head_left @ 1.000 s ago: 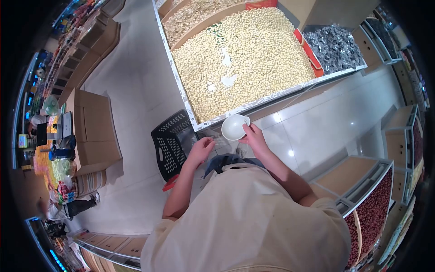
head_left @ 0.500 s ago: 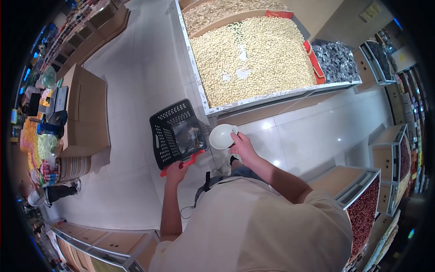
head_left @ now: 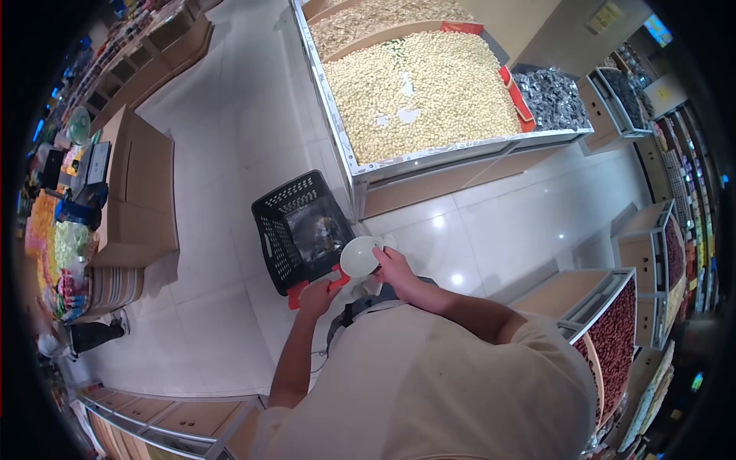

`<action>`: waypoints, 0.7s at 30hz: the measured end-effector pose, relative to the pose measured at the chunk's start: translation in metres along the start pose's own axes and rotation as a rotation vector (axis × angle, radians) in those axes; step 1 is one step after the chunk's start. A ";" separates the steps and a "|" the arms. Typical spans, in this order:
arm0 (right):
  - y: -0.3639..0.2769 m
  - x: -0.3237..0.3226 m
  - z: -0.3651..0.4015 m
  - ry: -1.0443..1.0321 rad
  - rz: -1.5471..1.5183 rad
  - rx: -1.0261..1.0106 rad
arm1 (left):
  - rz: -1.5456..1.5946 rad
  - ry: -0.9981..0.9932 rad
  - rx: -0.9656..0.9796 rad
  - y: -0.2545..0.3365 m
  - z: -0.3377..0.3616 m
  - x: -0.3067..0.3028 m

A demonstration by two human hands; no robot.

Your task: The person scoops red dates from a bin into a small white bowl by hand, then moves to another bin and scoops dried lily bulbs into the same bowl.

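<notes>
Glossy, smooth tile floor [head_left: 218,222] — matt black plastic basket [head_left: 268,222] — smooth white bowl [head_left: 359,257].

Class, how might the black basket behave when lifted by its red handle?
The black basket looks stiff: its perforated walls hold their shape. It may tilt, since the red handle, in the left hand, lies at one end.

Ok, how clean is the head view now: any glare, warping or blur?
Head view: strong fisheye bending, corners black; bright glare spots on the glossy pale tiled floor; shine on the clear plastic bag in the black perforated plastic basket, contents hard to identify; colourful goods near the left edge soft; white round bowl, left hand and right hand readable.
</notes>
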State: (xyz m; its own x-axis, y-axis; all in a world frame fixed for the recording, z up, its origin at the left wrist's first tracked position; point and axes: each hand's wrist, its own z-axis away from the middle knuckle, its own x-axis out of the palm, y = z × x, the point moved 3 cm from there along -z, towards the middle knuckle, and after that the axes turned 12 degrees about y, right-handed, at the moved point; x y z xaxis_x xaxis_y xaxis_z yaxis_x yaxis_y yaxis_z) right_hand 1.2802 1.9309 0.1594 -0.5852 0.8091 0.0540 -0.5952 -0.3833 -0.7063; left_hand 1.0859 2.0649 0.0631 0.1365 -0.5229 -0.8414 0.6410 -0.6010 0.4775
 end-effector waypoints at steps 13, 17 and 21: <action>0.000 -0.003 -0.017 0.019 0.016 -0.040 | 0.116 -0.161 -0.020 0.024 0.014 0.052; 0.000 0.006 -0.028 -0.026 -0.015 0.021 | 0.146 -0.191 -0.029 0.018 -0.003 0.051; -0.014 0.006 -0.037 -0.038 -0.002 -0.007 | 0.092 -0.211 0.005 0.007 -0.010 0.057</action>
State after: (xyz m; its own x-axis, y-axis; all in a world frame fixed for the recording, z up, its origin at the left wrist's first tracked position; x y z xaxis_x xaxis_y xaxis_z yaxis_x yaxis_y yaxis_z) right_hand 1.3052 1.9579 0.1441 -0.6046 0.7923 0.0819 -0.5925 -0.3786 -0.7111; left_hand 1.1055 2.0369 0.0164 0.0335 -0.6902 -0.7228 0.6294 -0.5472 0.5517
